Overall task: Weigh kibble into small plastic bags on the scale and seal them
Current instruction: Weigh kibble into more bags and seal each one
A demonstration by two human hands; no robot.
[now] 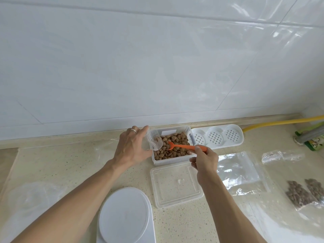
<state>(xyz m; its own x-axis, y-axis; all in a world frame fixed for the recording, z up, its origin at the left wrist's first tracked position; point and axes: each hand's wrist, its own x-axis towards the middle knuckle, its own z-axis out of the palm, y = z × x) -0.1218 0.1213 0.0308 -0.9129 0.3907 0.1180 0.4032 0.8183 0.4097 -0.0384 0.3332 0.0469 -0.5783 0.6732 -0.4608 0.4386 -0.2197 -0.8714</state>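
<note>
The orange spoon (185,146) lies nearly level, long axis running left to right – bowl end pointing left into the kibble (172,145), handle end to the right. The right hand (205,163) pinches that handle, fingers curled round it, above the tub's front right corner. One clear tub (171,159) of kibble sits on the tabletop (70,163) against the wall. The left hand (133,146) holds one small plastic bag (154,141) at the tub's left rim, fingers (143,129) wrapped about it, mouth facing right toward the spoon – a few pieces show inside. One tub lid (175,186) lies in front of the tub, one white scale (125,216) nearer still. Two filled bags (305,192) rest far right, with one large empty bag (240,172) between them and the lid.
</note>
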